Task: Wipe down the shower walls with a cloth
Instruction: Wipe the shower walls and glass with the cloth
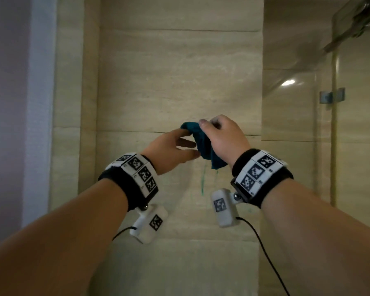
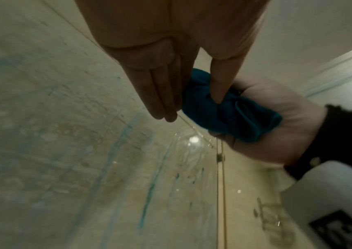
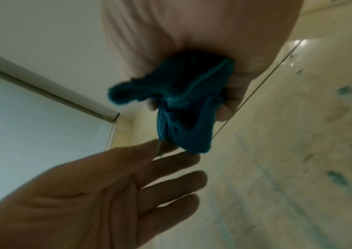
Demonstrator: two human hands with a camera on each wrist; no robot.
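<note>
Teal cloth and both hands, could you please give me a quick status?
Right hand grips bunched teal cloth, off the beige stone shower wall. Left hand, fingers straight, touching the cloth's end. Teal streaks on wall; nothing in the way.

No legible words, brands or numbers, black-and-white square code markers on the left wristband (image 1: 137,174), on the right wristband (image 1: 259,169), on both wrist camera housings (image 1: 222,207), tiny characters beside markers too small to read
</note>
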